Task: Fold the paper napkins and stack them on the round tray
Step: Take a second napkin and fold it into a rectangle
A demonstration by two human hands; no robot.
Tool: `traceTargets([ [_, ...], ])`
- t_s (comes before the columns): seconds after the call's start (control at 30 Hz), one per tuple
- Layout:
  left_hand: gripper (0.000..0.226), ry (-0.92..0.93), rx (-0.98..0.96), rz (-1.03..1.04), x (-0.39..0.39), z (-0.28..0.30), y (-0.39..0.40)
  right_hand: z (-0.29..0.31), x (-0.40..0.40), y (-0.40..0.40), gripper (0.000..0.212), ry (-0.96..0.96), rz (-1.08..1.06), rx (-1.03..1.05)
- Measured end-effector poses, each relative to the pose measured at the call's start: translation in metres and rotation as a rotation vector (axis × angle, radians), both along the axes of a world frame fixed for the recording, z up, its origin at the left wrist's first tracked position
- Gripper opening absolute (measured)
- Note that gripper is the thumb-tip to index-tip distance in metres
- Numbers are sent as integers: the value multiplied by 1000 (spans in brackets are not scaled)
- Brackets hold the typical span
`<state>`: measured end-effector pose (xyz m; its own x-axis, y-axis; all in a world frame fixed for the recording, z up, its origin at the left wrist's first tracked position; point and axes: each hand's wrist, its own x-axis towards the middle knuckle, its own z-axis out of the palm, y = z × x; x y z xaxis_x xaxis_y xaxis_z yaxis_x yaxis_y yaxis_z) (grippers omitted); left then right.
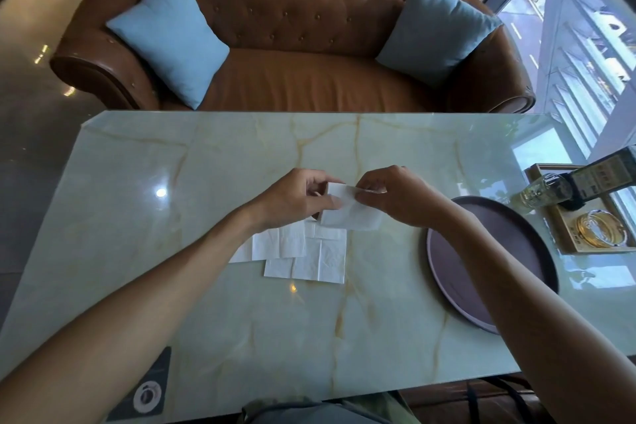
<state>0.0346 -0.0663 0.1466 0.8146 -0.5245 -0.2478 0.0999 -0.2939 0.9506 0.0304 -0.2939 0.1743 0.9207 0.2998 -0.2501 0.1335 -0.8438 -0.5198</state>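
Note:
A white paper napkin (pixel 347 212) is held just above the table's middle, partly folded. My left hand (pixel 296 198) pinches its left edge and my right hand (pixel 395 196) pinches its upper right corner. Below them, several flat white napkins (pixel 303 255) lie overlapping on the marble table (pixel 206 182). The round dark tray (pixel 447 251) sits to the right, with nothing visible on it; my right forearm crosses over its left part.
A wooden box (pixel 557 217) with a glass bottle (pixel 543 189) and gold rings stands at the far right behind the tray. A brown leather sofa (pixel 296 79) with two blue cushions faces the table's far edge. A dark sticker (pixel 151 389) lies near the front left edge.

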Motion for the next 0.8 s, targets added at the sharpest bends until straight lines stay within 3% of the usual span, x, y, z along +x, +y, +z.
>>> traceTargets([
  [0.17,23,-215,161,73,2,-2,-4,6,3,1,18,-5,17,41],
  [0.4,21,-17,-37,124,7,0,7,5,2,-32,12,87,-84,216],
  [0.5,20,71,-121,134,9,2,10,-4,-3,-50,10,81,-219,317],
  [0.67,19,128,-182,58,12,7,6,-28,-17,-29,49,320,-362,773],
  [0.8,24,191,-150,135,11,1,1,-36,-18,-7,24,349,-378,925],
])
